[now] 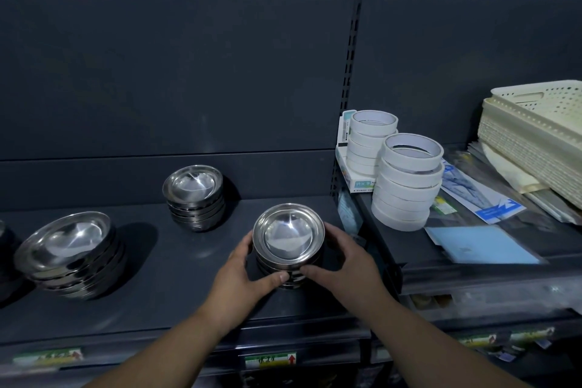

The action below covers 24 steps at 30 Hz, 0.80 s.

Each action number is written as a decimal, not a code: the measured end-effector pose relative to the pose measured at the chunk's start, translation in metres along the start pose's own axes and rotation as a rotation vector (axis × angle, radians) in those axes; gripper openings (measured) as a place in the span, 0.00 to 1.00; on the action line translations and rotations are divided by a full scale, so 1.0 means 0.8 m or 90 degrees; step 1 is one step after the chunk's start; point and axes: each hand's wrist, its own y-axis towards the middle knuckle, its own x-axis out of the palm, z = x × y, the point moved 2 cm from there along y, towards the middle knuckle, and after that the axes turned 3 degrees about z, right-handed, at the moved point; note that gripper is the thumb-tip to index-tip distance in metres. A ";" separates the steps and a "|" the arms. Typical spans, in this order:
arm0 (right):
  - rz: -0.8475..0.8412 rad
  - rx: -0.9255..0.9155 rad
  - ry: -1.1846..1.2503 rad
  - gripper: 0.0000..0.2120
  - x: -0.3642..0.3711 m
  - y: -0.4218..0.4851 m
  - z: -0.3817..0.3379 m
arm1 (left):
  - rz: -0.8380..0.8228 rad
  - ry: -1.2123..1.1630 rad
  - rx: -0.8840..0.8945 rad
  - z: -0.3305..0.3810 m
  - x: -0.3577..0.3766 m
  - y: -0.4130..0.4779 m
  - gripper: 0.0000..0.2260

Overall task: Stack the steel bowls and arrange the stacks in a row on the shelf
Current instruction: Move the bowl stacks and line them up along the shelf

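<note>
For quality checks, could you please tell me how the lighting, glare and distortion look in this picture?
Head view: dim, bluish light; glare inside the held bowl stack and rear stack; soft shadow right of the left stack; wide-angle bending at the edges.

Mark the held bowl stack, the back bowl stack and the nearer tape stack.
held stack (288, 238): head view, inside of its top bowl.
back stack (192, 183): head view, inside of its top bowl.
nearer tape stack (406, 189): head view, side of a middle roll.
</note>
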 end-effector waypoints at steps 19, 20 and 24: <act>0.003 0.001 -0.032 0.37 -0.002 0.000 -0.007 | 0.012 0.006 0.026 0.020 -0.008 0.008 0.43; 0.004 0.002 -0.033 0.37 -0.002 0.000 -0.006 | 0.010 0.007 0.029 0.019 -0.008 0.008 0.43; 0.004 0.004 -0.028 0.36 0.000 -0.001 -0.002 | 0.001 0.004 0.029 0.016 -0.007 0.009 0.44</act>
